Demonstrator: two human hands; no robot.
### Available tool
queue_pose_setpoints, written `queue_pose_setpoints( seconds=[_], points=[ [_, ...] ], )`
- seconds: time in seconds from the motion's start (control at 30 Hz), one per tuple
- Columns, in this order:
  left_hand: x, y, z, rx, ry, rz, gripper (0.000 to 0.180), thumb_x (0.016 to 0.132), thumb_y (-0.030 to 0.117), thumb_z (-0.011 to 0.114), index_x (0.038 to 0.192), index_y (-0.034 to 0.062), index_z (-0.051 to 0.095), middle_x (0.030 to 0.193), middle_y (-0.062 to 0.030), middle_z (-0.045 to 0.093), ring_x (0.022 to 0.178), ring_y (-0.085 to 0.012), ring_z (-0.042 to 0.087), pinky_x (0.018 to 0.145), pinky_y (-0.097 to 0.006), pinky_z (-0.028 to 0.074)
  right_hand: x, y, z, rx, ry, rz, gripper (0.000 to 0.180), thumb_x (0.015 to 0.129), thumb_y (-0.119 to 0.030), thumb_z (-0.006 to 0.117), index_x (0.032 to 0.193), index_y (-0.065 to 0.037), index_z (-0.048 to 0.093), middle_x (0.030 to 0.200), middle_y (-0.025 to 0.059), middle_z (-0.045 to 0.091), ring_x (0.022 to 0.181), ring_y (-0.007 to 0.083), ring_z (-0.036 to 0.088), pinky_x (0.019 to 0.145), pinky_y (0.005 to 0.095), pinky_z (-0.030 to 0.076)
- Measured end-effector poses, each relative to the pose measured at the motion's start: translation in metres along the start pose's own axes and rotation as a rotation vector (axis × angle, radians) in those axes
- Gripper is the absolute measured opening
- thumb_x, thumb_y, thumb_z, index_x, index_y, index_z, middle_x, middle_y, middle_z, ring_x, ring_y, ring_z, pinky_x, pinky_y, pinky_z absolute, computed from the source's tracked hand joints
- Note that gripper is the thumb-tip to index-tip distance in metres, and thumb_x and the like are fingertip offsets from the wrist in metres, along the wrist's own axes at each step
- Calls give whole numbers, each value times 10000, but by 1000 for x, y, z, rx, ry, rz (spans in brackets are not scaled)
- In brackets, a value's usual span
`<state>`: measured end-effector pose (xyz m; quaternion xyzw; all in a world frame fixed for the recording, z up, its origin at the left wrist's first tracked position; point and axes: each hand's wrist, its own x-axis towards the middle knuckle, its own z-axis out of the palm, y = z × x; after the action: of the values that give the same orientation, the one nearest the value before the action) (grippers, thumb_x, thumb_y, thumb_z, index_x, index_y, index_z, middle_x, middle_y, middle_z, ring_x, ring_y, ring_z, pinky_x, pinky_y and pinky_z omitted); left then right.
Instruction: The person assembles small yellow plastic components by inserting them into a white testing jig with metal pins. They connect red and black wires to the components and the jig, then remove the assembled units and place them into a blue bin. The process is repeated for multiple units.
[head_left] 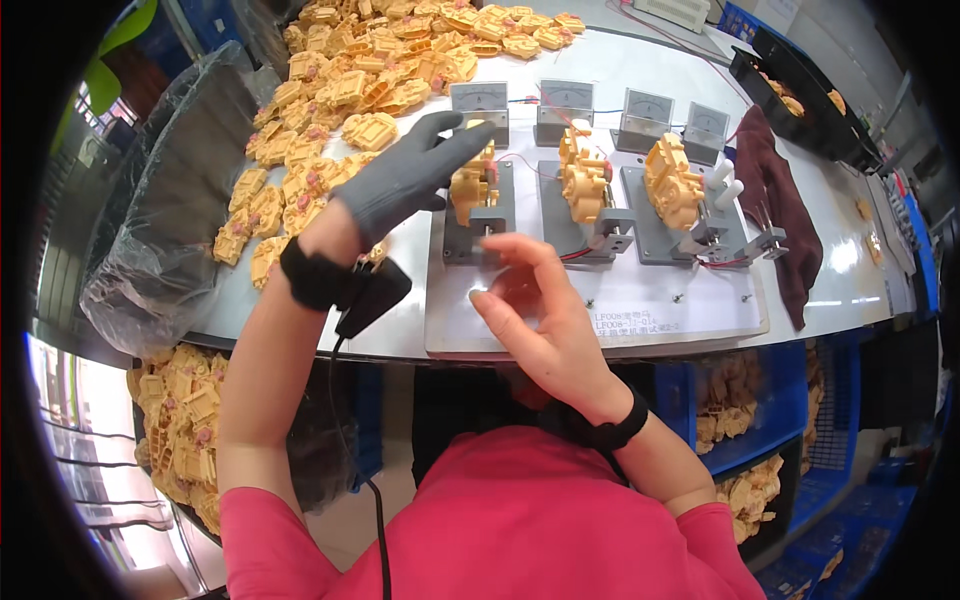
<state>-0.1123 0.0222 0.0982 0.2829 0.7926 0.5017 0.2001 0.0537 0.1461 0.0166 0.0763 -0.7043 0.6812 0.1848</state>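
Note:
My left hand, in a grey glove, reaches over the left side of a pale yellow plastic gearbox housing. Its upper fingers are stretched and apart; whether they touch the housing I cannot tell. That housing stands in the leftmost grey test fixture. Just in front of the fixture, my bare right hand has its thumb and forefinger apart, with nothing visible between them. Slight blur covers its fingertips. Two more housings, a middle one and a right one, sit in the neighbouring fixtures.
Small analog meters stand behind the fixtures. Loose yellow housings heap at the back left. A plastic-lined bin is at left, a dark red cloth at right. Blue crates sit under the table. A cable hangs from my left wrist.

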Motion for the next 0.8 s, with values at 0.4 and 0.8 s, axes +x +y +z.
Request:
queue_pose_setpoints(
  seconds=[0.4, 0.8],
  points=[
    [-1, 72, -2, 213, 87, 308, 581, 908, 130, 611, 1453, 35, 435, 1286, -156, 597, 1145, -216, 615, 968, -331, 496, -6, 2, -16, 43, 169, -133, 645, 910, -289, 698, 1407, -16, 391, 1174, 163, 548, 993, 223, 583, 861, 342, 492],
    [-116, 48, 50, 225, -494, 304, 743, 771, 254, 844, 1384, -15, 523, 1328, -191, 542, 1234, -307, 547, 1010, -367, 448, -208, 17, -188, 389, 498, 638, 472, 920, -115, 650, 1330, 25, 462, 1193, 145, 638, 1072, 277, 671, 928, 400, 561]
  ],
)
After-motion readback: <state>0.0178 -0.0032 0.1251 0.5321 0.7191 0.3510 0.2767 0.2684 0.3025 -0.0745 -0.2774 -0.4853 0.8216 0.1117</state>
